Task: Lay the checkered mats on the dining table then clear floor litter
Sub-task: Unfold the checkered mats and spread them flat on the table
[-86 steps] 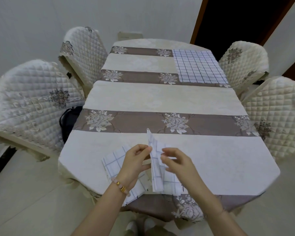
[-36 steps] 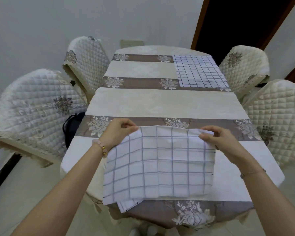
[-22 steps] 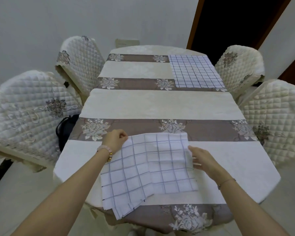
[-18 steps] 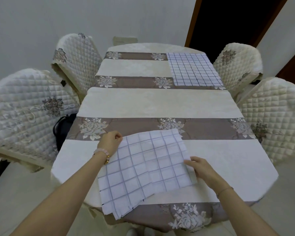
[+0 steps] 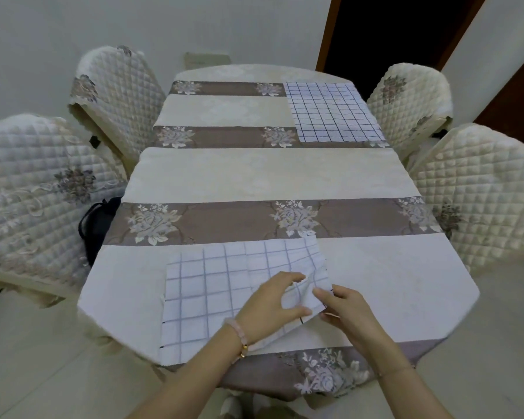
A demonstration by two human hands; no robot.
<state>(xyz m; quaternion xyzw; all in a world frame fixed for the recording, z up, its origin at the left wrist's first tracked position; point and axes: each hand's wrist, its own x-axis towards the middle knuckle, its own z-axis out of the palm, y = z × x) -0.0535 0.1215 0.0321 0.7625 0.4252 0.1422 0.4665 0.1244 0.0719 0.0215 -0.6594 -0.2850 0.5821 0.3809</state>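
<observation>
A white checkered mat (image 5: pixel 212 285) lies on the near left part of the dining table (image 5: pixel 270 176), its left side flat. Both hands meet at its right edge. My left hand (image 5: pixel 270 306) grips a bunched fold of the cloth between fingers and thumb. My right hand (image 5: pixel 342 303) pinches the same right edge just beside it, and the lower right corner is lifted off the table. A second checkered mat (image 5: pixel 330 113) lies flat at the far right of the table.
Four quilted cream chairs stand round the table, two on the left (image 5: pixel 37 189) (image 5: pixel 115 89) and two on the right (image 5: pixel 478 189) (image 5: pixel 409 95). A black bag (image 5: pixel 94 225) sits on the near left chair's seat. A dark doorway (image 5: pixel 390 31) opens behind the table.
The mat was unfolded, spread by its far corners and laid on the near left of the table. Both hands have since come together at its right edge and gather the cloth.
</observation>
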